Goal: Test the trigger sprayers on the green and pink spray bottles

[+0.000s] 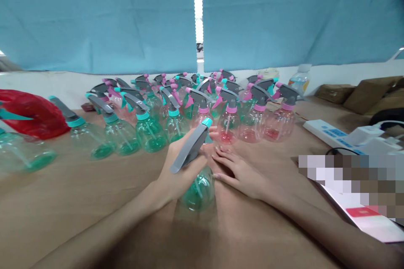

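Observation:
A clear green spray bottle [198, 191] with a grey and turquoise trigger head stands in front of me on the brown table. My left hand [178, 164] is wrapped round its neck, just under the head, and hides the collar. To the right of the bottle, my right hand [241, 172] is open, fingers stretched toward it and close to the table surface. Whether those fingertips touch the bottle I cannot tell. Behind both hands stand several similar spray bottles, among them a green one [154, 134] with a turquoise collar and a pink one [229, 128] with a pink collar.
At the far left lie a red plastic bag [38, 113] and another green spray bottle [27, 153]. A white power strip [328, 134] with plugs, a partly blurred flat device [372, 222] and brown cardboard boxes [366, 94] occupy the right. A blue curtain [110, 17] hangs behind.

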